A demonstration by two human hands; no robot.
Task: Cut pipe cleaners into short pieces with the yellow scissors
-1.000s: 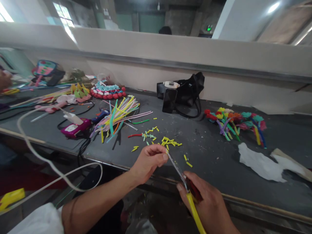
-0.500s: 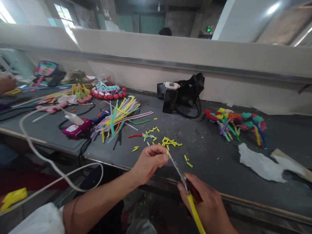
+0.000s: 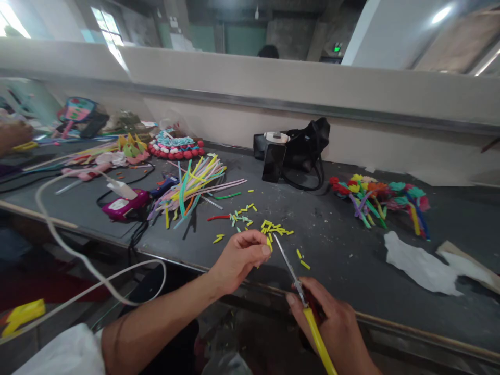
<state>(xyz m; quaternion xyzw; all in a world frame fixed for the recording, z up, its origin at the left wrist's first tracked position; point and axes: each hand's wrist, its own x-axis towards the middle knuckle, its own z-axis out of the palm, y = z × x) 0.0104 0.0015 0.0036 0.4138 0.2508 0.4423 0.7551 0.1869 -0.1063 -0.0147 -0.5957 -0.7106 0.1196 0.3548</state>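
Note:
My left hand [image 3: 244,260] is closed in a pinch on a short yellow pipe cleaner [image 3: 269,245] whose end shows past my fingertips. My right hand [image 3: 328,315] grips a pair of scissors [image 3: 289,265] with a yellow handle. Their silver blades point up and left, and the tips are just right of the yellow piece, apart from it. Beyond my fingertips lies a scatter of cut yellow pieces [image 3: 278,229], with pale green ones [image 3: 236,217] farther left. Two loose yellow bits [image 3: 304,264] rest above my right hand.
Long coloured pipe cleaners [image 3: 195,182] lie in a bundle at left, near a magenta device [image 3: 124,207] and a white cable [image 3: 54,237]. A black bag [image 3: 308,146] and phone [image 3: 274,162] stand at the back. Pipe-cleaner flowers [image 3: 375,192] and white paper [image 3: 417,265] lie right.
The scissors' blades have moved slightly right, away from the yellow pipe cleaner at my left fingertips. My right hand has shifted a little right; my left hand keeps its pinch.

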